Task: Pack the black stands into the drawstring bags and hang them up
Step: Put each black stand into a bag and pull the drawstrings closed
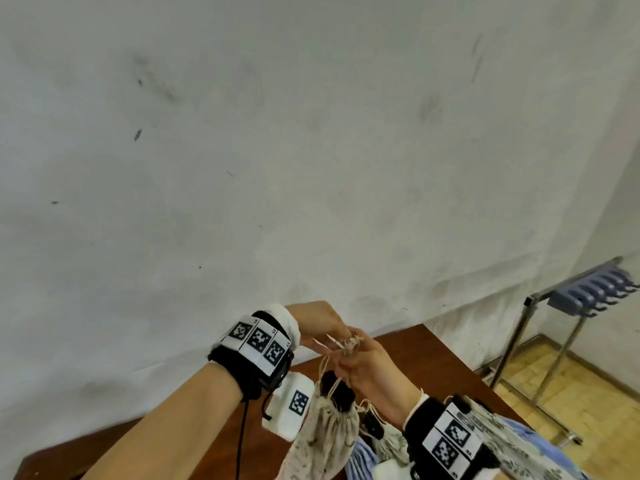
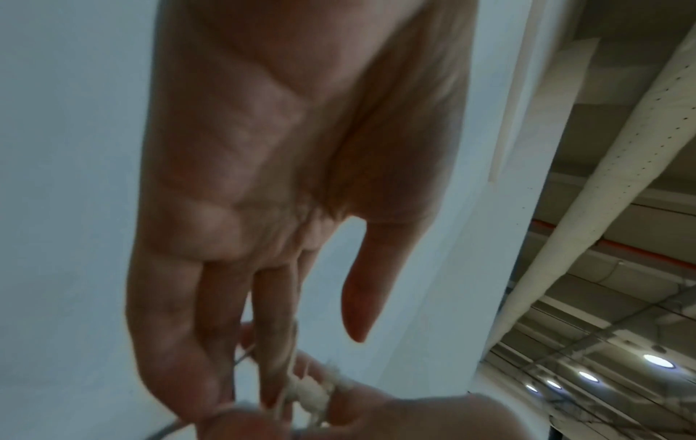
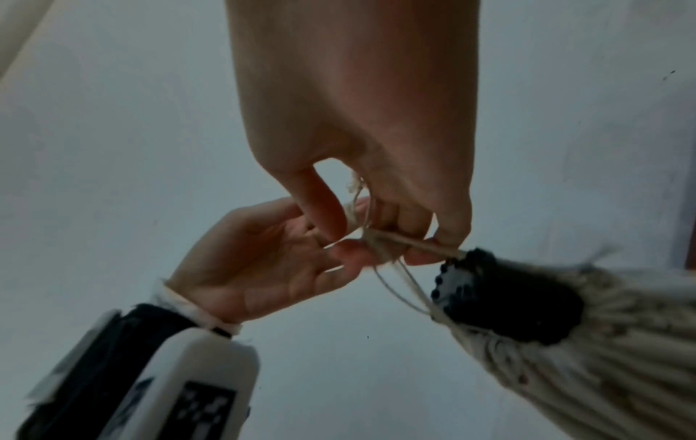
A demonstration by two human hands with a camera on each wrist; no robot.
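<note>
A cream drawstring bag [image 1: 329, 434] with a leafy print hangs in the air over the table. A black stand [image 1: 338, 391] pokes out of its gathered mouth. My right hand [image 1: 351, 355] pinches the knotted drawstring [image 1: 349, 344] just above the bag and carries its weight. My left hand [image 1: 341, 336] reaches down from above, its fingers hooked into the loops of the same cord. In the right wrist view the right hand [image 3: 380, 238] grips the cord while the left hand [image 3: 341, 257] holds the loop beside it; the bag [image 3: 587, 357] and stand [image 3: 508, 306] hang lower right. The left wrist view shows cord [image 2: 305, 390] round the fingers [image 2: 271, 342], thumb apart.
The brown wooden table [image 1: 436, 362] lies below the hands. A second printed bag [image 1: 389, 445] with a black piece [image 1: 372, 424] rests on it. A metal rack [image 1: 530, 306] with blue hooks [image 1: 588, 292] stands on the tiled floor at the right. A stained white wall [image 1: 277, 168] is ahead.
</note>
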